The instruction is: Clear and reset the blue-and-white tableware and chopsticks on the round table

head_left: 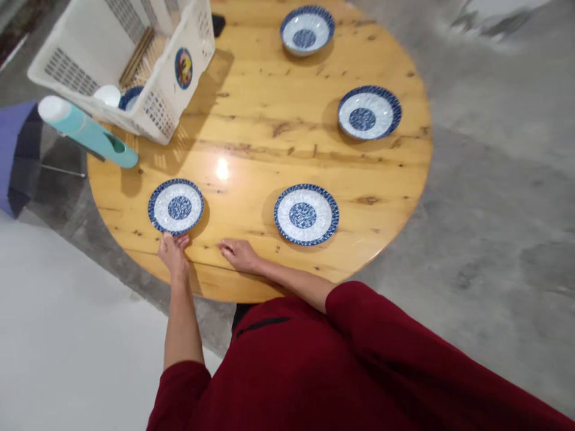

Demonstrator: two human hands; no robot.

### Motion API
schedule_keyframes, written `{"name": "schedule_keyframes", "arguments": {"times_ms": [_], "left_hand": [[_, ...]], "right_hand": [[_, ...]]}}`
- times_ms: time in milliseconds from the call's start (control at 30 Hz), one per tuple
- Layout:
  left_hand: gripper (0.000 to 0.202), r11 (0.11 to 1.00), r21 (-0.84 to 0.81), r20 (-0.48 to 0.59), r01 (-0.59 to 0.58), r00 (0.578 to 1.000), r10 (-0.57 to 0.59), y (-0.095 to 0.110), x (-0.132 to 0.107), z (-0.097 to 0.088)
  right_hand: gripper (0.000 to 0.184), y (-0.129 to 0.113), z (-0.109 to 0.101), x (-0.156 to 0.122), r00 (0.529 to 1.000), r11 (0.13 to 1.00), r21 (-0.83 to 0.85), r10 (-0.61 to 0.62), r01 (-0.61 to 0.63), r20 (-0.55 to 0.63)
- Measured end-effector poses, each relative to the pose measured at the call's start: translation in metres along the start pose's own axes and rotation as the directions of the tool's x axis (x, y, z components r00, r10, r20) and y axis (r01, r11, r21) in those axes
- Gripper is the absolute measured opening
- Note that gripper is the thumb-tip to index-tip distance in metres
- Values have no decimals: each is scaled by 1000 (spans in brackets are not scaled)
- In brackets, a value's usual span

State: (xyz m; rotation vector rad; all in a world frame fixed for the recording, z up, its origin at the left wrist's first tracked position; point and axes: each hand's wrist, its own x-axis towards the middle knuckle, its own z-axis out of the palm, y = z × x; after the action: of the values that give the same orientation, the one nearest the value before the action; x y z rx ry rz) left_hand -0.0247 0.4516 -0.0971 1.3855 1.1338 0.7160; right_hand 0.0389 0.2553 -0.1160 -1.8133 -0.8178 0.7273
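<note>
My left hand [173, 251] grips the near rim of a blue-and-white plate [176, 206], thumb on top and fingers curled beneath. That plate is at the left front of the round wooden table [251, 143]. To its right, my right hand [239, 254] rests near the table's front edge, fingers curled in and touching no dish; whether anything small is inside the fingers is hidden. Another plate of the same pattern [306, 214] lies further right. Two matching deep dishes stand beyond it, one at the right [369, 112] and one at the back [307, 30].
A white plastic basket [162, 90] stands at the back left, holding chopsticks [142, 57], a white dish and a blue-rimmed dish. Beside it is a teal bottle-like container [90, 130]. A dark object [218, 25] lies behind the basket. A purple umbrella [18, 155] is off the table's left.
</note>
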Motion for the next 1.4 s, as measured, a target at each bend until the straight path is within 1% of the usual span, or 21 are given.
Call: {"name": "schedule_keyframes", "arguments": {"times_ms": [100,133,167,233,333,400,467,533,633,767,900,967,1067,1233,1333,1400], "left_hand": [[32,999,36,-60,-7,998,9,-2,-23,4],[29,998,57,-82,-31,996,36,-5,-33,7],[26,995,83,-126,-52,990,62,-9,-44,10],[20,990,126,-160,-65,983,85,-15,-66,18],[18,978,190,-144,-88,983,116,-22,-93,29],[19,964,241,-123,-112,982,145,-23,-103,33],[21,951,276,-92,-140,981,171,-22,-106,33],[22,947,278,-57,-161,981,184,-21,-104,30],[22,952,244,-12,-182,982,191,-20,-101,25],[20,950,226,36,-214,977,211,-20,-101,21],[21,958,188,74,-215,976,204,-25,-100,18],[22,953,189,89,-236,971,223,-30,-98,17],[24,945,196,101,-261,964,246,-37,-96,15],[24,934,195,149,-298,951,272,-39,-99,11],[26,931,196,164,-309,946,279,-35,-101,9],[27,940,174,168,-294,949,266,-31,-102,8]], "right_hand": [[30,4,-5,-16,997,997,-51,-61,63,39],[30,7,-7,-21,995,994,-60,-88,91,54],[30,10,-9,-26,992,991,-68,-111,116,65],[30,18,-16,-38,985,984,-80,-151,157,78],[32,31,-32,-61,979,977,-96,-184,193,93],[31,40,-44,-79,980,976,-103,-187,194,74],[30,48,-55,-97,983,978,-94,-183,185,35],[32,55,-64,-112,986,984,-69,-164,162,-23],[32,60,-69,-131,985,996,-24,-89,86,-148],[29,59,-64,-149,954,999,24,37,-32,-299],[32,55,-53,-164,909,995,52,95,-81,-405],[33,52,-47,-172,892,993,70,121,-100,-437],[33,48,-36,-187,867,980,141,188,-138,-461],[34,44,-16,-223,848,944,263,301,-199,-436],[34,46,-16,-239,836,932,290,331,-217,-437],[36,51,-23,-247,809,921,318,359,-226,-465]]}}
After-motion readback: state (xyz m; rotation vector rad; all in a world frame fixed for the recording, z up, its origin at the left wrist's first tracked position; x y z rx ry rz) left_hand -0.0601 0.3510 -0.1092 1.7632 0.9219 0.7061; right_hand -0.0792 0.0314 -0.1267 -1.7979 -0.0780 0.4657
